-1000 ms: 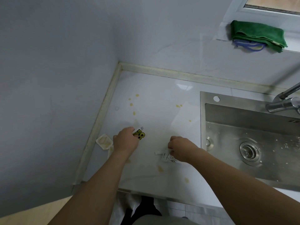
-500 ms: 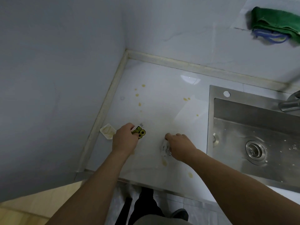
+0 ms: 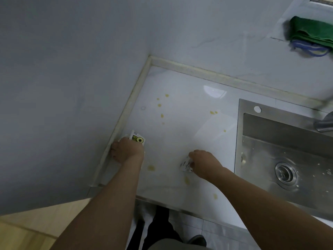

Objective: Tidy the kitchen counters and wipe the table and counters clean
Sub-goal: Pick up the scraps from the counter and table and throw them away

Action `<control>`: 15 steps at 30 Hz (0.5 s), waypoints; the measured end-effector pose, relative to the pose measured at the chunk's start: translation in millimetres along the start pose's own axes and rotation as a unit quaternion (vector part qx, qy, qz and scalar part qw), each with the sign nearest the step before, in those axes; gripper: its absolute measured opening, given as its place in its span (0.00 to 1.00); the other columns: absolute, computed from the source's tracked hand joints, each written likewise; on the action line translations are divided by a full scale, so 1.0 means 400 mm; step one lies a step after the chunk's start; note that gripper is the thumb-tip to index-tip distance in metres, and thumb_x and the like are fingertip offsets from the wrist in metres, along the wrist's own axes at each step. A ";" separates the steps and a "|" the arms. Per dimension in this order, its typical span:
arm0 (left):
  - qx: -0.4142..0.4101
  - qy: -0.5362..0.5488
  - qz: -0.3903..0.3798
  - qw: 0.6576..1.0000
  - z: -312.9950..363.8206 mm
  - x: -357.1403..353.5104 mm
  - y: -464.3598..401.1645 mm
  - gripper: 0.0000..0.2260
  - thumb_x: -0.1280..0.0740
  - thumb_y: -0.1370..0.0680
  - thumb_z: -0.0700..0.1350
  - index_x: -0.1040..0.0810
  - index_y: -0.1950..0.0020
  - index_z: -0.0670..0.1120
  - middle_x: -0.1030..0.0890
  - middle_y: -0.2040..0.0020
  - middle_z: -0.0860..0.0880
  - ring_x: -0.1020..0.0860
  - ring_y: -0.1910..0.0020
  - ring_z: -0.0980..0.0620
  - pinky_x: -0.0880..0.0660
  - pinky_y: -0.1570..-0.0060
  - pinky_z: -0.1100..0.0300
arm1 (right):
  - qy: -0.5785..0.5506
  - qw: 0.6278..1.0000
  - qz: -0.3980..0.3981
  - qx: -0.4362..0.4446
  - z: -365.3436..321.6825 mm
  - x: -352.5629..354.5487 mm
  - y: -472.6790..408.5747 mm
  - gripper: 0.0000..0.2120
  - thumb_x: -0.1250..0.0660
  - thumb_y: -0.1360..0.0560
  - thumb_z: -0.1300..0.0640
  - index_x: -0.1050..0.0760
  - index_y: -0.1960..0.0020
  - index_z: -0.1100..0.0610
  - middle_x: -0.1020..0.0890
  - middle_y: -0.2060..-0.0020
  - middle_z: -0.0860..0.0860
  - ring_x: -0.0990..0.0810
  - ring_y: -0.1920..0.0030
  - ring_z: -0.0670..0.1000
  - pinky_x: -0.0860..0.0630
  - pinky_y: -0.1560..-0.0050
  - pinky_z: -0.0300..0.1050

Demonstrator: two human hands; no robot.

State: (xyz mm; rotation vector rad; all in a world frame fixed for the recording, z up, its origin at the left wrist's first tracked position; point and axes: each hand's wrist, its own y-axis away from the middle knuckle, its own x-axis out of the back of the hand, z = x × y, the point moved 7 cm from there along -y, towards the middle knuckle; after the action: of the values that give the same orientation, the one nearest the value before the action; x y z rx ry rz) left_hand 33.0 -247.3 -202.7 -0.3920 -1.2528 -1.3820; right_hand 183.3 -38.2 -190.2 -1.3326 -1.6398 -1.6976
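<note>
Gripping green-printed packet (image 3: 137, 138), left hand (image 3: 126, 150) now at wall edge | right hand (image 3: 204, 160) fingers still pinching white wrapper (image 3: 185, 164)

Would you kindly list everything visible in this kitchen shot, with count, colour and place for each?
Printed sachet: one, white with green and yellow print, near the left wall, held by the left hand.
Crumpled wrapper: one, white, mid-counter, held by the right hand.
Spill spots: about a dozen, yellowish, scattered over the counter.
Counter: one, glossy white, in the corner.
Sink: one, steel, right, specked with crumbs.
Tap: one, metal, far right, partly cut off.
Cloth: one, green, on the ledge top right.
Left hand: one, by the left wall edge.
Right hand: one, mid-counter.
</note>
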 end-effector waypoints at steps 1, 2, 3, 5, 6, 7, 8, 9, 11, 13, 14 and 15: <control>-0.003 -0.030 0.003 1.000 0.005 -0.007 0.000 0.18 0.35 0.26 0.43 0.23 0.37 0.48 0.29 0.35 0.38 0.32 0.38 0.37 0.34 0.40 0.50 | -0.020 1.000 -0.003 -0.009 0.005 0.004 0.000 0.02 0.39 0.24 0.61 0.28 0.52 0.57 0.22 0.51 0.55 0.23 0.49 0.56 0.33 0.57 0.42; -0.008 -0.049 0.005 0.999 0.010 -0.011 0.002 0.17 0.34 0.26 0.43 0.23 0.37 0.48 0.30 0.35 0.37 0.33 0.37 0.37 0.35 0.39 0.50 | -0.044 0.999 0.001 -0.015 0.008 0.012 0.002 0.02 0.40 0.24 0.61 0.29 0.52 0.58 0.22 0.51 0.55 0.23 0.49 0.57 0.33 0.57 0.42; -0.018 -0.065 0.007 0.998 0.018 -0.012 0.005 0.16 0.33 0.26 0.43 0.23 0.37 0.47 0.31 0.35 0.37 0.34 0.38 0.37 0.35 0.40 0.49 | -0.070 0.997 0.004 -0.026 0.012 0.019 0.002 0.04 0.41 0.23 0.61 0.29 0.51 0.58 0.22 0.51 0.55 0.24 0.50 0.56 0.32 0.57 0.42; -0.064 -0.089 0.011 0.994 0.041 -0.013 0.006 0.13 0.33 0.25 0.43 0.24 0.40 0.44 0.31 0.36 0.37 0.33 0.39 0.36 0.33 0.42 0.49 | -0.127 0.991 0.007 -0.041 0.017 0.030 0.003 0.03 0.41 0.23 0.61 0.28 0.51 0.57 0.23 0.53 0.53 0.25 0.52 0.54 0.32 0.57 0.42; -0.098 -0.104 0.008 0.990 0.056 -0.013 0.006 0.13 0.33 0.25 0.42 0.24 0.41 0.43 0.31 0.37 0.38 0.32 0.40 0.36 0.32 0.43 0.49 | -0.148 0.988 0.008 -0.043 0.013 0.036 0.002 0.04 0.41 0.23 0.61 0.30 0.55 0.55 0.25 0.55 0.50 0.27 0.54 0.53 0.33 0.59 0.40; -0.139 -0.113 0.002 0.984 0.070 -0.013 0.002 0.12 0.33 0.26 0.40 0.25 0.42 0.42 0.32 0.37 0.39 0.31 0.42 0.37 0.32 0.45 0.50 | -0.162 0.986 0.009 -0.046 0.007 0.040 0.000 0.07 0.41 0.23 0.61 0.32 0.59 0.52 0.27 0.58 0.48 0.28 0.56 0.51 0.34 0.62 0.39; -0.185 -0.113 -0.005 0.976 0.084 -0.011 -0.004 0.12 0.33 0.26 0.39 0.25 0.43 0.41 0.32 0.38 0.39 0.29 0.44 0.38 0.31 0.46 0.50 | -0.172 0.984 0.009 -0.044 -0.003 0.046 -0.004 0.11 0.40 0.23 0.61 0.34 0.62 0.50 0.27 0.59 0.47 0.28 0.57 0.51 0.35 0.64 0.39; -0.231 -0.113 -0.014 0.966 0.100 -0.010 -0.012 0.11 0.33 0.27 0.37 0.25 0.44 0.40 0.33 0.38 0.39 0.28 0.47 0.39 0.29 0.47 0.51 | -0.181 0.983 0.006 -0.038 -0.015 0.049 -0.013 0.12 0.40 0.23 0.61 0.35 0.63 0.49 0.27 0.59 0.47 0.28 0.57 0.50 0.35 0.64 0.39; -0.316 -0.142 -0.039 0.937 0.130 -0.009 -0.023 0.10 0.33 0.28 0.35 0.24 0.46 0.39 0.32 0.40 0.40 0.27 0.50 0.40 0.27 0.49 0.51 | -0.192 0.981 0.002 -0.022 -0.051 0.057 -0.029 0.14 0.38 0.23 0.61 0.35 0.65 0.48 0.28 0.60 0.47 0.29 0.58 0.49 0.36 0.66 0.36; -0.364 -0.226 -0.062 0.902 0.148 -0.012 -0.031 0.10 0.34 0.27 0.37 0.25 0.46 0.41 0.28 0.42 0.41 0.26 0.49 0.41 0.28 0.52 0.52 | -0.175 0.985 -0.005 -0.007 -0.087 0.058 -0.048 0.14 0.38 0.24 0.60 0.36 0.66 0.50 0.30 0.62 0.48 0.30 0.58 0.50 0.37 0.65 0.39; -0.379 -0.273 -0.066 0.882 0.154 -0.011 -0.030 0.10 0.35 0.26 0.39 0.25 0.45 0.43 0.27 0.43 0.42 0.26 0.48 0.41 0.30 0.51 0.53 | -0.167 0.986 -0.010 0.003 -0.108 0.057 -0.057 0.14 0.38 0.24 0.60 0.36 0.66 0.52 0.31 0.63 0.49 0.30 0.59 0.52 0.37 0.64 0.41; -0.390 -0.307 -0.064 0.866 0.156 -0.009 -0.031 0.10 0.36 0.25 0.41 0.26 0.44 0.45 0.27 0.43 0.43 0.26 0.46 0.42 0.31 0.50 0.54 | -0.164 0.986 -0.013 0.012 -0.130 0.054 -0.066 0.13 0.38 0.25 0.61 0.36 0.66 0.54 0.31 0.63 0.50 0.30 0.59 0.53 0.37 0.64 0.42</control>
State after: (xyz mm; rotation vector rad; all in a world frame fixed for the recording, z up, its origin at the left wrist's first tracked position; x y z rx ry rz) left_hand -3.2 -196.8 -188.0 -1.4239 -1.1591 -1.9385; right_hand 134.3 -74.3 -177.3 -1.6544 -1.8551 -1.5277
